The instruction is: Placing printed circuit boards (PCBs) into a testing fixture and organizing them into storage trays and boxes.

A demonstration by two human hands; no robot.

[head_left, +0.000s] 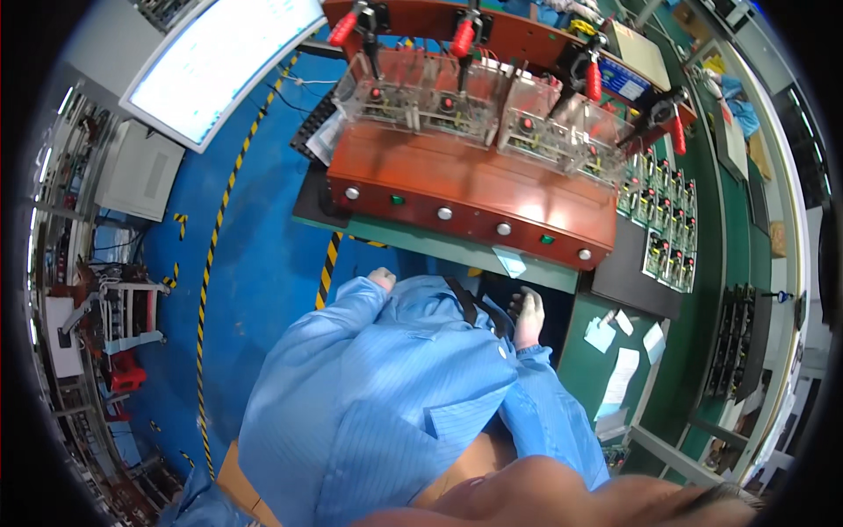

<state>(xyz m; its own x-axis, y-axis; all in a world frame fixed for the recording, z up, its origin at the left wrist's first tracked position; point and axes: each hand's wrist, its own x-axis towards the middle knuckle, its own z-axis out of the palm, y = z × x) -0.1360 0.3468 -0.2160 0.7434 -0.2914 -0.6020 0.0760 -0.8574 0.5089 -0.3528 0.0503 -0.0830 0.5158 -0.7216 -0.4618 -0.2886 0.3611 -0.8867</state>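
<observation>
My right hand (529, 318) is beside my lap, below the front edge of the bench. Its fingers are apart and nothing shows in them. My left hand (384, 278) pokes out of a blue sleeve by my other thigh; its fingers are mostly hidden. Neither hand touches the red-brown test fixture (474, 189) in front of me. Four clear plastic nests stand on it, the leftmost a clear nest (378, 92), with red-handled toggle clamps (464, 39) above. Silver buttons (444, 213) and green switches line its front.
Right of the fixture, rows of green circuit boards (672, 228) lie on a dark mat (637, 272). Papers (619, 378) rest on the green bench. A lit monitor (224, 66) hangs at upper left, above a blue floor (263, 202) with striped tape. Shelving (79, 334) stands at far left.
</observation>
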